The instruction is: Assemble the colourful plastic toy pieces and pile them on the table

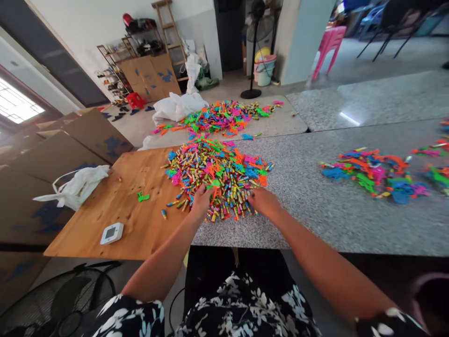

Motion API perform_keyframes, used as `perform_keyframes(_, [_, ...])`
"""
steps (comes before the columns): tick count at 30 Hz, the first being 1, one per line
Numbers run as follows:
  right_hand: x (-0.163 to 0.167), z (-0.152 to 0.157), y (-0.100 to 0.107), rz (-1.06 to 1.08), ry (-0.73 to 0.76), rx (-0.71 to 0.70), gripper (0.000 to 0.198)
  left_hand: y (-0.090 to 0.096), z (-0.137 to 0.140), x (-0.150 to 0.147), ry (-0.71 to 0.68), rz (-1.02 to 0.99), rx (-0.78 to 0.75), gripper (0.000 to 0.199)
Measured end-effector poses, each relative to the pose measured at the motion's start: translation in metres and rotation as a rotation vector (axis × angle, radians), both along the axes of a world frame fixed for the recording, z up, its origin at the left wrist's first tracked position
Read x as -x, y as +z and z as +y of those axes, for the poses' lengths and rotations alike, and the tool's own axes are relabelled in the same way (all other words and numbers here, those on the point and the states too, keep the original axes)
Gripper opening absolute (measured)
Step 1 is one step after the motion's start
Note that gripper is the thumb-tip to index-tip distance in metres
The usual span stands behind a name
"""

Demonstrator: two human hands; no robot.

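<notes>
A large heap of small striped tubes [233,187] and brightly coloured flat plastic pieces [242,159] lies on the table in front of me. My left hand [202,200] is at the heap's near side, thumb and fingers closed on a green plastic piece [214,184]. At the heap's right edge, my right hand [265,201] is curled against the tubes. Its fingertips are partly hidden, so what they grip cannot be made out. A single green pistol-shaped piece [143,196] and a loose blue tube [163,214] lie to the left on the wooden board.
The wooden board [131,171] carries a white digital timer [112,233] and a white plastic bag [80,185]. Smaller piles [377,173] lie on the granite tabletop [305,206] at right. Another heap [224,114] stands behind. Cardboard boxes [70,145] flank the left; a fan [66,299] is below.
</notes>
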State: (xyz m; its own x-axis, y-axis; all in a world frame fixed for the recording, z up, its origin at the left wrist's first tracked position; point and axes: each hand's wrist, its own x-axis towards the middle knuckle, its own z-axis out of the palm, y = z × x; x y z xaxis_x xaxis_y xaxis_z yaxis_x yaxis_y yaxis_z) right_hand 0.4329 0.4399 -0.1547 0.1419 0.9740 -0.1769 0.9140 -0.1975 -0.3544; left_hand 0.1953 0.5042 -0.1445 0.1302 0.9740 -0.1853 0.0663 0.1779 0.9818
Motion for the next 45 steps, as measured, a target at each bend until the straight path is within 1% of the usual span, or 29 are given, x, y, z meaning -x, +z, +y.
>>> perform_keyframes(2, [0.012, 0.01, -0.001, -0.011, -0.052, 0.07, 0.034, -0.004, -0.02, -0.003, -0.023, -0.1, 0.099, 0.036])
perform_keyframes(4, [0.017, 0.016, -0.002, -0.004, -0.086, 0.084, 0.037, -0.001, -0.035, -0.006, -0.04, -0.15, 0.139, 0.037])
perform_keyframes(6, [0.018, 0.017, -0.001, 0.015, -0.121, 0.027, 0.034, 0.006, -0.044, -0.008, -0.059, -0.169, 0.145, 0.038])
perform_keyframes(8, [0.017, 0.012, 0.003, 0.095, -0.156, -0.09, 0.027, 0.014, -0.05, -0.009, -0.078, -0.18, 0.13, 0.042])
perform_keyframes(9, [0.018, 0.008, 0.005, 0.191, -0.155, -0.147, 0.024, 0.018, -0.052, -0.01, -0.086, -0.182, 0.119, 0.045])
perform_keyframes(10, [0.018, 0.003, 0.008, 0.331, -0.136, -0.186, 0.021, 0.02, -0.053, -0.01, -0.093, -0.179, 0.107, 0.046])
perform_keyframes(12, [0.021, -0.01, 0.015, 0.669, -0.056, -0.225, 0.019, 0.022, -0.055, -0.012, -0.097, -0.152, 0.079, 0.047])
perform_keyframes(13, [0.022, -0.017, 0.019, 0.817, -0.013, -0.238, 0.022, 0.023, -0.055, -0.013, -0.103, -0.124, 0.06, 0.046])
perform_keyframes(14, [0.023, -0.023, 0.023, 0.928, 0.018, -0.255, 0.025, 0.023, -0.055, -0.014, -0.125, -0.088, 0.037, 0.044])
perform_keyframes(16, [0.024, -0.032, 0.033, 1.03, 0.041, -0.299, 0.031, 0.025, -0.054, -0.015, -0.224, -0.014, -0.003, 0.041])
perform_keyframes(18, [0.022, -0.037, 0.042, 1.042, 0.031, -0.308, 0.031, 0.029, -0.054, -0.015, -0.37, 0.025, -0.024, 0.041])
perform_keyframes(20, [0.019, -0.039, 0.049, 1.021, 0.034, -0.284, 0.027, 0.035, -0.054, -0.015, -0.506, 0.045, -0.043, 0.042])
perform_keyframes(22, [0.016, -0.041, 0.053, 0.989, 0.056, -0.263, 0.023, 0.043, -0.056, -0.015, -0.595, 0.091, -0.087, 0.04])
perform_keyframes(25, [0.013, -0.045, 0.056, 0.993, 0.06, -0.252, 0.022, 0.053, -0.059, -0.016, -0.684, 0.177, -0.15, 0.036])
perform_keyframes(28, [0.011, -0.049, 0.055, 1.063, 0.035, -0.247, 0.025, 0.06, -0.06, -0.018, -0.747, 0.229, -0.173, 0.031])
perform_keyframes(31, [0.01, -0.053, 0.053, 1.107, 0.014, -0.247, 0.028, 0.063, -0.058, -0.019, -0.789, 0.264, -0.178, 0.031])
perform_keyframes(38, [0.009, -0.061, 0.047, 1.087, 0.05, -0.286, 0.029, 0.068, -0.053, -0.021, -0.857, 0.323, -0.189, 0.029])
perform_keyframes(40, [0.006, -0.062, 0.046, 1.068, 0.074, -0.257, 0.028, 0.068, -0.053, -0.021, -0.877, 0.334, -0.161, 0.03])
perform_keyframes(42, [0.0, -0.063, 0.047, 1.027, 0.13, -0.201, 0.027, 0.065, -0.053, -0.02, -0.899, 0.323, -0.112, 0.032])
perform_keyframes(45, [-0.011, -0.062, 0.049, 0.98, 0.214, -0.116, 0.025, 0.06, -0.054, -0.019, -0.913, 0.255, -0.02, 0.035])
